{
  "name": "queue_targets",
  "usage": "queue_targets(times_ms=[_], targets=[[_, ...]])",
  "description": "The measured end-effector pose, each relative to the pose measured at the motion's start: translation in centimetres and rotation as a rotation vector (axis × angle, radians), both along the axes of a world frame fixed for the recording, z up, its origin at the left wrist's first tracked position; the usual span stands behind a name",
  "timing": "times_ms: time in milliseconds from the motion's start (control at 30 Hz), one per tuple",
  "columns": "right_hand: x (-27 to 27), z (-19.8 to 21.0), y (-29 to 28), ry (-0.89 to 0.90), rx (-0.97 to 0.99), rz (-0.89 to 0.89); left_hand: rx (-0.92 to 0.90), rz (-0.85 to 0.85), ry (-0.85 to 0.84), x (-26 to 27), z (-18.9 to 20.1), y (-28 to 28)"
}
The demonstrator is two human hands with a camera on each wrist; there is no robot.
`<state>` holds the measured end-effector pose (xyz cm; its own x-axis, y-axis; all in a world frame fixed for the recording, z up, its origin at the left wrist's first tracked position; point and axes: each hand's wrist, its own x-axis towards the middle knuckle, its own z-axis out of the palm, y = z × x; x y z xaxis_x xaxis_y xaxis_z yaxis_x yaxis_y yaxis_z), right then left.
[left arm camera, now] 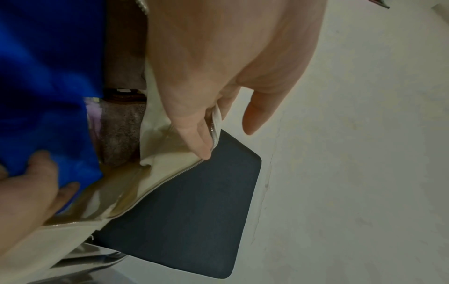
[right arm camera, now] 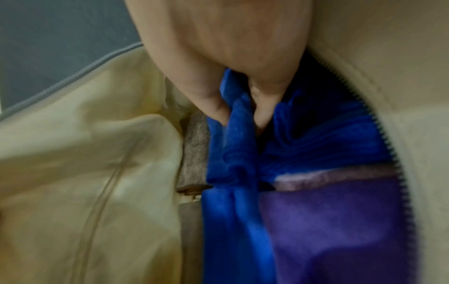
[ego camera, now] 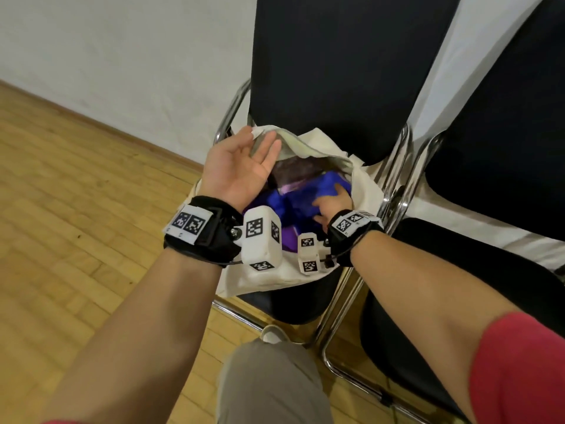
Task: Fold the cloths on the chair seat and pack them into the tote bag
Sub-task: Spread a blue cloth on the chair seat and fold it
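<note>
A cream tote bag [ego camera: 368, 185] stands open on the black chair seat [ego camera: 293, 306]. My left hand [ego camera: 244, 163], palm up, pinches the bag's far-left zipper rim [left arm camera: 216, 117] and holds the mouth wide. My right hand [ego camera: 331, 203] reaches inside the bag, and its fingers [right arm camera: 218, 109] pinch a fold of the blue cloth [right arm camera: 230, 221]. A purple cloth [right arm camera: 328, 221] lies beside the blue cloth [ego camera: 305, 194]. A brown-grey cloth [ego camera: 293, 169] sits against the far wall of the bag [left arm camera: 157, 138].
The chair's dark backrest [ego camera: 336, 71] rises right behind the bag. A second black chair [ego camera: 428, 270] stands close on the right, with chrome frame tubes [ego camera: 394, 185] between the two. Wooden floor [ego camera: 76, 224] lies to the left, below a white wall.
</note>
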<state>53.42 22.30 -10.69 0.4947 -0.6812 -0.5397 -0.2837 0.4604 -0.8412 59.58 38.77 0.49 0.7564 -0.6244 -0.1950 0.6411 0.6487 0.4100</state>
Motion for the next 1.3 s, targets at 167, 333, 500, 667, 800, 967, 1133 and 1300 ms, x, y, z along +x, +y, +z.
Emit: queue_targets(times_ms=[167, 333, 500, 667, 800, 967, 1133, 1300], targets=[[1.6, -1.2, -0.2, -0.042, -0.203, -0.026, 0.014, 0.025, 0.008, -0.4, -0.4, 0.1], [0.2, -1.5, 0.2, 0.153, -0.32, 0.224, 0.015, 0.034, 0.008, -1.0, -0.6, -0.1], [1.2, -1.7, -1.1, 0.149, -0.21, 0.336, 0.067, 0.026, -0.002, -1.7, -0.8, -0.3], [-1.3, 3.3, -1.2, 0.042, -0.124, 0.513, 0.272, -0.083, -0.103, -2.7, -1.6, -1.4], [-3.0, 6.0, -2.4, 0.138, -0.489, 0.824, 0.505, -0.154, -0.179, -3.4, -3.8, -3.5], [-0.8, 5.0, -3.4, 0.465, -1.034, 1.087, 0.649, -0.224, -0.132, -3.7, -6.2, -6.6], [0.5, 1.6, -4.7, 0.691, -1.131, 1.156, 0.768, -0.222, -0.063, -3.1, -8.1, -8.6], [-0.3, 0.7, -5.5, 0.748, -1.104, 1.211, 0.846, -0.223, -0.038, -3.1, -8.4, -9.1]])
